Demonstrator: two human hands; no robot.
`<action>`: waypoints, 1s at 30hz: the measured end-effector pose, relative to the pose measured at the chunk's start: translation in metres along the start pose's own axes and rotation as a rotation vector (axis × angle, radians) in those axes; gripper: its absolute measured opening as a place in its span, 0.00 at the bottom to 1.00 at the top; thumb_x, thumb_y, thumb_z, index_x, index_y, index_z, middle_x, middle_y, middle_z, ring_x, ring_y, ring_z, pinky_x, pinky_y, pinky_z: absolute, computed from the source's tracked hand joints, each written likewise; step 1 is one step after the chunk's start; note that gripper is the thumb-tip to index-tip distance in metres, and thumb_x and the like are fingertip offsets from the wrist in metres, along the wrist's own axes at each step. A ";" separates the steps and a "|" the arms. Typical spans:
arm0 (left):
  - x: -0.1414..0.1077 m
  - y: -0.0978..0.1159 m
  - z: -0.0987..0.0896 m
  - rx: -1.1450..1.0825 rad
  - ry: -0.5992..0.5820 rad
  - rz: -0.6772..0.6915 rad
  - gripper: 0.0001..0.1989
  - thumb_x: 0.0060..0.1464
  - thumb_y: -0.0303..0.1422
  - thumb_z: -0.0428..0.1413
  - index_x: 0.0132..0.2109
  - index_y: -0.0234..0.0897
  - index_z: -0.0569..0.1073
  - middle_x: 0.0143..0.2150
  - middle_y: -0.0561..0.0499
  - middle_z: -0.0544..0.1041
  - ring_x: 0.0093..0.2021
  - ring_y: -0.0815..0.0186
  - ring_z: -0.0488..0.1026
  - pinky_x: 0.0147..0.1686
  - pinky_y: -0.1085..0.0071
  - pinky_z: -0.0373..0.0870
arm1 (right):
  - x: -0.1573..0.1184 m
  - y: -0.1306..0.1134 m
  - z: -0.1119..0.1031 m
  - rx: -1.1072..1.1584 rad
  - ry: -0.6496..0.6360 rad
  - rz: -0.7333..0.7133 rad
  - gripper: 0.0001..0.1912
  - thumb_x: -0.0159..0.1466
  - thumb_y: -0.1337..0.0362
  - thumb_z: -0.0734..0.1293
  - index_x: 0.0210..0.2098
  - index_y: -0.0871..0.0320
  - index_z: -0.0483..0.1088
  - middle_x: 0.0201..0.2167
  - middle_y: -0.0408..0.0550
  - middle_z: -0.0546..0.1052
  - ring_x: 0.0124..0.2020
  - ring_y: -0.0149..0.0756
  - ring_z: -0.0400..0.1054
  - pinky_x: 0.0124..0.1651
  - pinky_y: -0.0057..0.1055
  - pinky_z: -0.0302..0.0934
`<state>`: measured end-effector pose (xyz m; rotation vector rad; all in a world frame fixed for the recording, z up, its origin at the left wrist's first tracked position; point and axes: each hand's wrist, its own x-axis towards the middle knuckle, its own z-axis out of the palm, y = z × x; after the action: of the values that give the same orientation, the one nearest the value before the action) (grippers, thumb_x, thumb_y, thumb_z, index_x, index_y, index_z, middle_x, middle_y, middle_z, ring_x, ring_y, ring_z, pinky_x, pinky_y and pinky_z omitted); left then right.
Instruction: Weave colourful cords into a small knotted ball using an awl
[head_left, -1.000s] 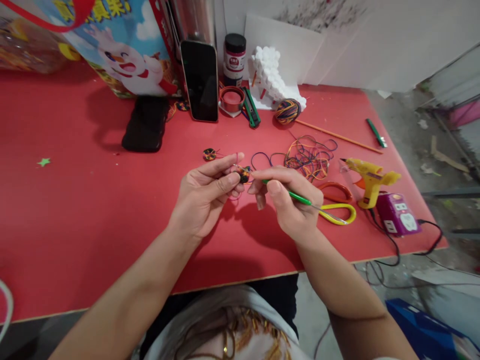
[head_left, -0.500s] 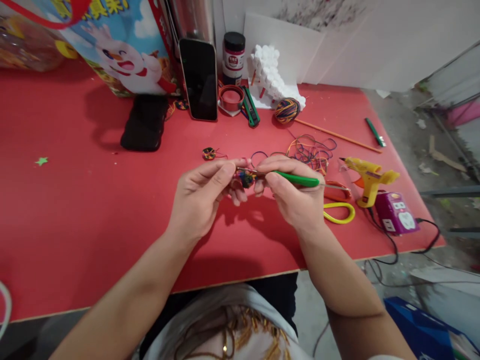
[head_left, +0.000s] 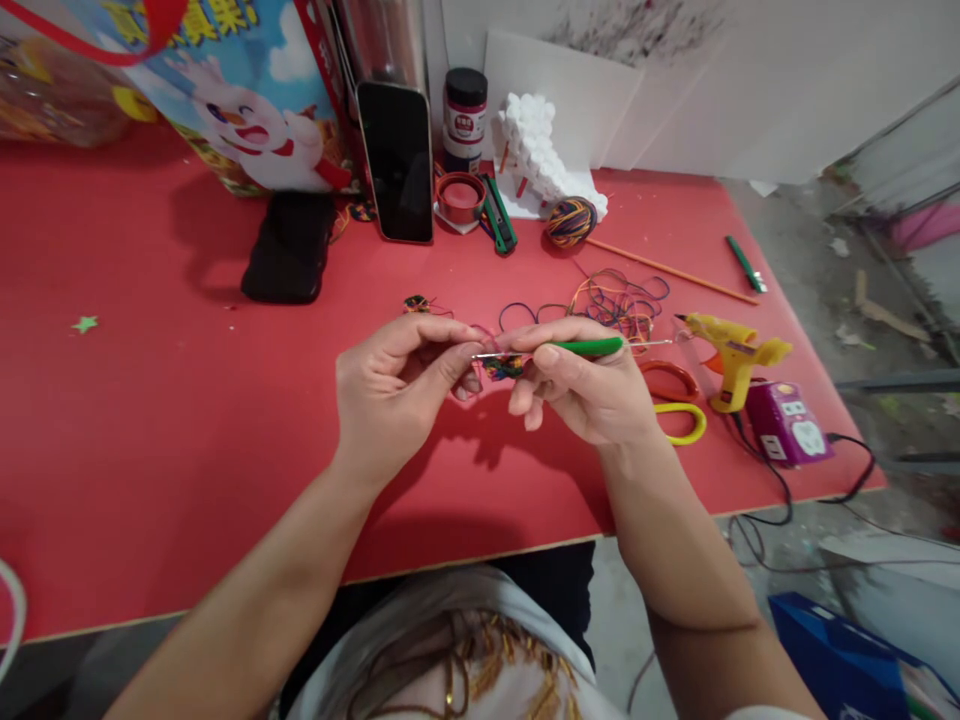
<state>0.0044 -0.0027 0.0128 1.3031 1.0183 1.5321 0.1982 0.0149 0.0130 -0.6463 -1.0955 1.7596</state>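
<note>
My right hand [head_left: 589, 385] grips a crochet hook [head_left: 589, 347] by its green handle, the thin metal tip pointing left. A small multicoloured crochet piece [head_left: 502, 368] sits between my hands, just under the metal shaft. My left hand [head_left: 401, 385] is closed in a pinch at the piece's left edge, the hook tip touching its thumb. Pinkish-red yarn loops around those fingers; which strands they pinch is partly hidden. Behind my hands lie a second small crochet piece [head_left: 416, 303] and a loose tangle of multicoloured yarn [head_left: 619, 300].
Scissors [head_left: 684, 424] with red and yellow handles, a yellow glue gun [head_left: 735, 355] and a purple power box [head_left: 791, 425] are at right. Further back are a yarn ball [head_left: 571, 221], an orange stick [head_left: 675, 270], a green cutter [head_left: 498, 215], an upright phone [head_left: 396, 160] and a black phone [head_left: 289, 247].
The hook has shifted slightly left and lies more level, its tip now against the left thumb. The crochet piece has moved a little right and down, and my hands have spread slightly.
</note>
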 end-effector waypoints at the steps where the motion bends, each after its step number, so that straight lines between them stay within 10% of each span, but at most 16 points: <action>1: 0.000 0.000 0.000 0.030 -0.002 0.026 0.06 0.60 0.35 0.71 0.40 0.39 0.84 0.32 0.53 0.83 0.25 0.71 0.79 0.27 0.75 0.79 | 0.000 -0.001 -0.001 0.011 -0.007 0.017 0.10 0.66 0.58 0.79 0.43 0.57 0.84 0.32 0.47 0.87 0.31 0.38 0.85 0.28 0.26 0.80; 8: 0.001 -0.006 -0.008 0.196 -0.114 0.085 0.12 0.68 0.35 0.64 0.56 0.43 0.82 0.35 0.53 0.85 0.27 0.70 0.81 0.29 0.74 0.80 | 0.000 -0.002 -0.005 0.022 -0.035 -0.031 0.07 0.67 0.61 0.78 0.43 0.56 0.85 0.35 0.47 0.88 0.37 0.39 0.87 0.41 0.32 0.84; 30: 0.002 -0.007 -0.014 0.409 -0.267 0.467 0.09 0.69 0.24 0.56 0.43 0.41 0.79 0.30 0.55 0.79 0.26 0.72 0.76 0.28 0.75 0.72 | 0.002 -0.001 -0.002 -0.051 0.097 -0.205 0.08 0.65 0.55 0.80 0.41 0.52 0.86 0.33 0.43 0.86 0.31 0.34 0.85 0.35 0.28 0.82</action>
<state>-0.0092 0.0004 0.0054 2.0894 0.9218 1.4636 0.1996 0.0175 0.0134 -0.6213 -1.1021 1.5148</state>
